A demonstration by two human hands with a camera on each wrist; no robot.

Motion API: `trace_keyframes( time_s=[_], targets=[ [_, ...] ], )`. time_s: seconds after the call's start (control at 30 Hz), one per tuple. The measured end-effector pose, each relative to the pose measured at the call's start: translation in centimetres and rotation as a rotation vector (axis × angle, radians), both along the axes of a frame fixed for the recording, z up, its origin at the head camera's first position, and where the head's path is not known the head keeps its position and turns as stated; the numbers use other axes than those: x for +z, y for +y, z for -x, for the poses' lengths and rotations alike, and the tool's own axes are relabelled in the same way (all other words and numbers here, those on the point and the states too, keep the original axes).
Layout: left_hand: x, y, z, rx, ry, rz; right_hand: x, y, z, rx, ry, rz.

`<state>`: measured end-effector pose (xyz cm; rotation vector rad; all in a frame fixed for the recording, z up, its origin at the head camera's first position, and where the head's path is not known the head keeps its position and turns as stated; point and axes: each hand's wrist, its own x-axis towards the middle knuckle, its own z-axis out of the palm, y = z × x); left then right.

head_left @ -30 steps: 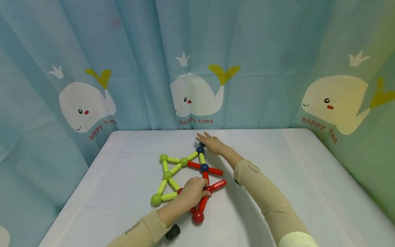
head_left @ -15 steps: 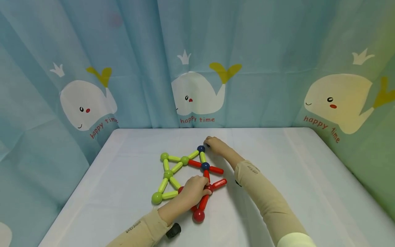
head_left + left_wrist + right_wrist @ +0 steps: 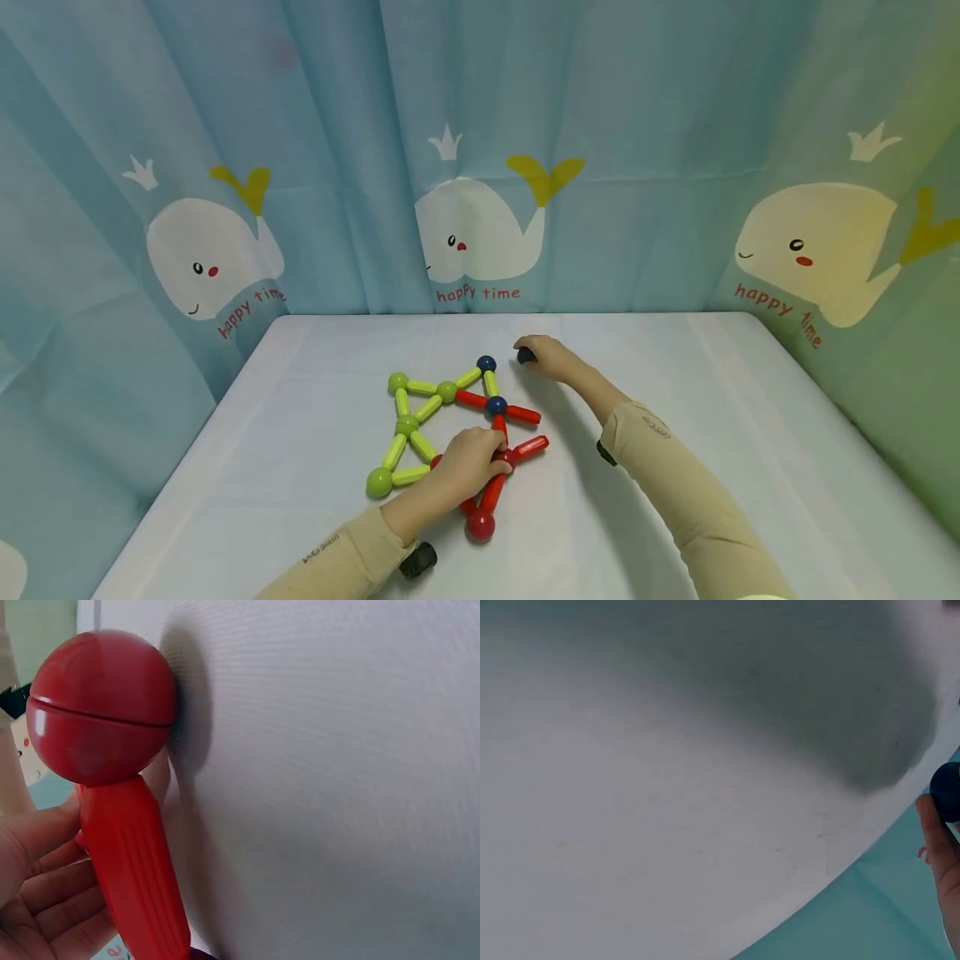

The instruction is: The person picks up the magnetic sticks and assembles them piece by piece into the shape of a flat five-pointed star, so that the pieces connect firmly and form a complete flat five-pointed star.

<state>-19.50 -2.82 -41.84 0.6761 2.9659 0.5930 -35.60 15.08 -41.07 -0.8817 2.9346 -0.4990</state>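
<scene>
A flat frame of magnetic building rods and balls lies on the white table. My left hand [image 3: 467,464] grips a red ball [image 3: 507,460] at its near right side, where several red rods meet. In the left wrist view, a large red ball [image 3: 101,705] and a ribbed red rod [image 3: 135,870] stand close beside those fingers. Held above the table by my right hand [image 3: 552,358] is a dark blue ball [image 3: 526,356], right of the frame's far blue ball [image 3: 486,363]. At the right wrist view's edge, the fingers touch that ball.
Yellow-green rods and balls, such as the green ball [image 3: 379,482], form the frame's left side. Two red rods, one of them the upper red rod [image 3: 523,414], point out to the right. A whale-print curtain [image 3: 637,100] hangs behind the table [image 3: 712,400].
My right hand has closed its fingers on the dark blue ball and carried it rightward, away from the frame's far blue ball. The left hand stays in place.
</scene>
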Motion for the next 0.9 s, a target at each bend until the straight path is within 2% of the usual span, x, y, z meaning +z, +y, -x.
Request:
trace_keyframes(
  time_s=[0.2, 0.33, 0.53, 0.63, 0.7, 0.9],
  targets=[
    [-0.1, 0.2, 0.4, 0.011, 0.000, -0.030, 0.3, 1.6, -1.3, -0.001, -0.054, 0.073],
    [-0.1, 0.4, 0.6, 0.014, -0.007, -0.042, 0.5, 2.5, -2.0, 0.028, -0.041, 0.086],
    [-0.2, 1.0, 1.0, 0.053, -0.046, -0.068, 0.7, 3.7, -2.9, 0.065, -0.028, 0.108],
    [-0.4, 1.3, 1.3, 0.071, -0.050, -0.085, 0.9, 4.4, -3.4, 0.074, -0.076, 0.125],
    [-0.4, 1.4, 1.4, 0.080, -0.050, -0.091, 1.1, 4.9, -3.7, 0.083, -0.137, 0.119],
    [-0.3, 1.4, 1.5, 0.089, -0.048, -0.115, 1.2, 5.7, -4.6, 0.161, -0.301, 0.086]
  ],
)
